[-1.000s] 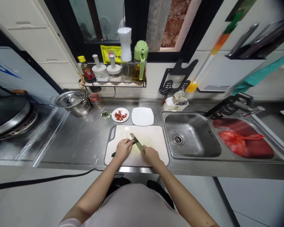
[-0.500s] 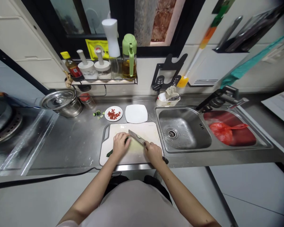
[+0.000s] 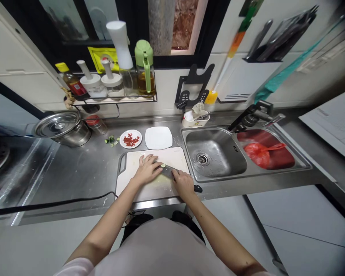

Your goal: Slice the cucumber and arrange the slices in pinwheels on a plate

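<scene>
My right hand point(image 3: 184, 184) is closed around the black handle of a kitchen knife point(image 3: 168, 171), whose blade points up and left over the white cutting board point(image 3: 143, 191). A pale green slice point(image 3: 163, 165) clings to the blade near its tip. My left hand point(image 3: 147, 169) lies palm down on the board with its fingers spread, the fingertips beside the blade's tip. The dark green vegetable seen earlier, which looks like a cucumber, does not show; whether it is under the left palm is hidden.
Behind the board stand a round plate with red pieces point(image 3: 130, 138), a white square plate point(image 3: 158, 138) and some green scraps point(image 3: 111, 140). A steel pot point(image 3: 60, 128) and a red-lidded jar point(image 3: 96, 124) are at left. The sink point(image 3: 218, 153) adjoins at right, with a red bag point(image 3: 258, 154).
My left hand has spread its fingers and turned flatter near the blade. The dark green vegetable under it has gone from sight. The view has shifted slightly to the right.
</scene>
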### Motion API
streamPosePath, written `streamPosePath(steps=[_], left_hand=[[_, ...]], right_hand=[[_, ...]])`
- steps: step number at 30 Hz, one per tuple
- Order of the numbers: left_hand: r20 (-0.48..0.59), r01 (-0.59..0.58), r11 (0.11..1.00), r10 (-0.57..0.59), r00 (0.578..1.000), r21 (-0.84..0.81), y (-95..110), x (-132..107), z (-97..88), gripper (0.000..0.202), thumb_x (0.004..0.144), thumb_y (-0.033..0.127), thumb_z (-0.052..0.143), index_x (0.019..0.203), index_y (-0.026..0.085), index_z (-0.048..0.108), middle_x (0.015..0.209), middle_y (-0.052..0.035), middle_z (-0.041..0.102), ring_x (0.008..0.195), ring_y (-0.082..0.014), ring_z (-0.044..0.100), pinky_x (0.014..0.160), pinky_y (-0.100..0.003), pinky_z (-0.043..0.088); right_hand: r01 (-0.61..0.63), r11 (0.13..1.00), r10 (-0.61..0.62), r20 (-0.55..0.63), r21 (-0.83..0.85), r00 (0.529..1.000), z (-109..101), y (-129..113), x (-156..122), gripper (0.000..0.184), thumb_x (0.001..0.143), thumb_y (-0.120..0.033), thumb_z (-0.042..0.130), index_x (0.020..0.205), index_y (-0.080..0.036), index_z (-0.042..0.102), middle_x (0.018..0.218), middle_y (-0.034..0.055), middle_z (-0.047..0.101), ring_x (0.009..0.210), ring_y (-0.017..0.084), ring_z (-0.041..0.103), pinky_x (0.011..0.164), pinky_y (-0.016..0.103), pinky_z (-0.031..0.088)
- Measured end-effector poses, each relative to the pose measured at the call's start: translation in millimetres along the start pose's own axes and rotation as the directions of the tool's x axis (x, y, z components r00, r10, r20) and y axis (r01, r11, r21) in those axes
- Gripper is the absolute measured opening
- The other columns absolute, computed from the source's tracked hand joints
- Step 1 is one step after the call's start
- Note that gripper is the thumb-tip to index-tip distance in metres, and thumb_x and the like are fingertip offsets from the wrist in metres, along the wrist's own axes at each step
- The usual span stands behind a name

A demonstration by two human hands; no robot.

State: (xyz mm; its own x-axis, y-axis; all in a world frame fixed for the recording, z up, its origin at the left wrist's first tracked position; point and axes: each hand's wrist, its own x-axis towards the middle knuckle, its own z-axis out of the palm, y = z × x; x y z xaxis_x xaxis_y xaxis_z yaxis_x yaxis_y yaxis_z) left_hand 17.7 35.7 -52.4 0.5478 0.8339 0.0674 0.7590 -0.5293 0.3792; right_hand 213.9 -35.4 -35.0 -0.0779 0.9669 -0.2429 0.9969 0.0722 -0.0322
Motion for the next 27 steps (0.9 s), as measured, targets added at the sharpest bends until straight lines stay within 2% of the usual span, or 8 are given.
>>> streamPosePath(steps=[8,16,21,24,27], left_hand=[[-0.015,-0.134,0.99,0.133,0.991,-0.047,-2,-5,-5.3,0.033,0.086,0.053,0.057,0.103,0.027,0.068,0.124,-0.0071,0.061,0.128,-0.0294,0.042,0.111,-0.058,0.017],[-0.035,-0.192,0.981,0.191,0.981,-0.033,6,-7,-1.2,0.018,0.092,0.037,0.053,0.093,0.026,0.067,0.106,-0.005,0.069,0.119,-0.0227,0.051,0.111,-0.052,0.021],[-0.065,-0.207,0.978,0.204,0.977,-0.035,9,-10,0.3,0.022,0.095,0.031,0.048,0.088,0.025,0.068,0.095,-0.0039,0.071,0.108,-0.0185,0.057,0.109,-0.046,0.026],[-0.129,-0.157,0.984,0.145,0.981,-0.085,11,-13,-1.2,0.022,0.095,0.033,0.049,0.086,0.024,0.067,0.093,-0.0025,0.071,0.104,-0.017,0.059,0.108,-0.042,0.027],[-0.21,0.043,0.978,-0.087,0.974,-0.204,5,-16,-3.7,0.021,0.093,0.037,0.053,0.084,0.024,0.066,0.09,-0.0018,0.072,0.097,-0.0173,0.061,0.101,-0.039,0.034]], right_hand=[[0.024,1.0,-0.024,-0.02,0.001,1.0,0,1,1,0.035,0.095,-0.028,0.049,0.129,-0.021,0.053,0.101,0.0114,0.065,0.096,0.022,0.058,0.08,0.031,0.035],[0.011,1.0,-0.011,-0.01,-0.019,1.0,-4,2,1,0.034,0.096,-0.028,0.046,0.128,-0.021,0.053,0.102,0.0108,0.065,0.096,0.023,0.059,0.079,0.031,0.036],[-0.015,1.0,0.015,-0.001,-0.021,1.0,-5,2,2,0.036,0.093,-0.03,0.052,0.128,-0.022,0.054,0.102,0.0101,0.065,0.095,0.022,0.06,0.079,0.03,0.036],[-0.026,0.999,0.026,-0.006,-0.018,1.0,-4,2,3,0.037,0.092,-0.031,0.054,0.127,-0.022,0.055,0.101,0.0093,0.065,0.094,0.022,0.061,0.077,0.03,0.037],[-0.042,0.999,0.042,-0.012,-0.016,0.999,-1,5,5,0.035,0.091,-0.03,0.056,0.124,-0.022,0.057,0.1,0.0084,0.066,0.092,0.022,0.062,0.076,0.03,0.037]])
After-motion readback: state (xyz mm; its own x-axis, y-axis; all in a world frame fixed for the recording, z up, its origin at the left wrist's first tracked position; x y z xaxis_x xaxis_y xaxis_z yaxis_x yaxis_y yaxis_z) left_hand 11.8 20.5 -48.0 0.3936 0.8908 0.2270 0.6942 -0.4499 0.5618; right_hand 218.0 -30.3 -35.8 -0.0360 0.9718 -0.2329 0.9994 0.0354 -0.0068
